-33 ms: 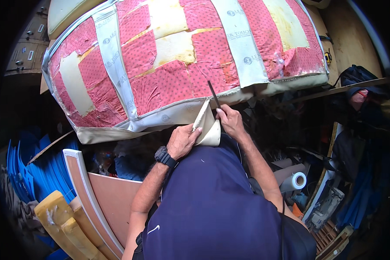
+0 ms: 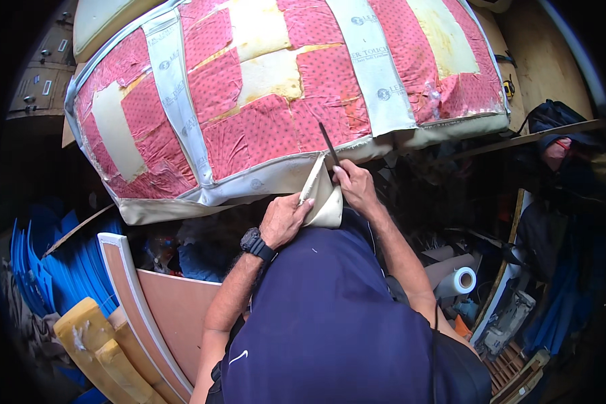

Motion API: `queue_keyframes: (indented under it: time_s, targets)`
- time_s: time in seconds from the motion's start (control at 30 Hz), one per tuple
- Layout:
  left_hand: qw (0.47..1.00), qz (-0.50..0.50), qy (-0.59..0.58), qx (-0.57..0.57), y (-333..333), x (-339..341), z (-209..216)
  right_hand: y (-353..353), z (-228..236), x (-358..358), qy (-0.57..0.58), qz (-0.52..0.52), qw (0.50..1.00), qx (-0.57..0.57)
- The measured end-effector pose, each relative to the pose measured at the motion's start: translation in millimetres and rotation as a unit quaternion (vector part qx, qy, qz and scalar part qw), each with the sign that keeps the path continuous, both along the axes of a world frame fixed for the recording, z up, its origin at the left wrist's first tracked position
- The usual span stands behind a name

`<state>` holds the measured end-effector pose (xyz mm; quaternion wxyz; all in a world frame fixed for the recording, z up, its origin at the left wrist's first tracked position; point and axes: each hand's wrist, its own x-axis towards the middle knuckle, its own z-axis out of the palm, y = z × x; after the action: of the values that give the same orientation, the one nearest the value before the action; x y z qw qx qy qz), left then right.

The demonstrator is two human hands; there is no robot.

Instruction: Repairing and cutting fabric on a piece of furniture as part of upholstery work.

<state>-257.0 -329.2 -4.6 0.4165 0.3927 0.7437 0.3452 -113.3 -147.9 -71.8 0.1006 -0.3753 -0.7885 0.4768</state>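
Observation:
A large upholstered piece (image 2: pixel 249 138) spans the top, its pink spotted cloth and bare yellowish foam crossed by pale strips (image 2: pixel 377 74). Cream leather-like material (image 2: pixel 141 210) edges its near side. My left hand (image 2: pixel 283 219), with a watch on the wrist, pinches a loose cream flap (image 2: pixel 326 205) pulled out from that edge. Just right of the flap, my right hand (image 2: pixel 358 187) closes around a thin dark tool, straight and narrow (image 2: pixel 328 143). The tool points up and slightly left across the edge. Its exact kind is unclear.
Blue sheets (image 2: pixel 81 249) and yellow foam blocks (image 2: pixel 91 337) stand at the left, beside a white-edged brown panel (image 2: pixel 175 303). To the right are a white roll (image 2: pixel 463 280), wooden strips and dark bags (image 2: pixel 552 118). Drawers (image 2: pixel 44 74) stand at the far left.
The thin tool's tip has shifted slightly up and left, with my right hand moving a little left. My left hand keeps its grip on the flap.

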Motion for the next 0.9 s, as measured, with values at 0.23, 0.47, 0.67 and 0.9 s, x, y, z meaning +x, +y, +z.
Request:
queue_keyframes:
  time_s: [0.23, 0.47, 0.67, 0.9]
  targets:
    - [1.000, -0.004, 0.010, -0.003, 1, -1, -2, 3, -15, -19, 0.008, 0.016, 1.000, 0.019]
    - [1.000, -0.015, 0.008, -0.013, -2, -4, 3, 0, -15, -5, -0.089, 0.067, 0.993, 0.048]
    - [0.998, 0.017, -0.022, -0.056, -27, -5, 7, -9, -1, 6, -0.024, 0.023, 0.999, -0.006]
    - [0.999, -0.016, 0.013, -0.030, -24, -7, 9, -9, -15, -32, 0.005, 0.015, 1.000, 0.015]
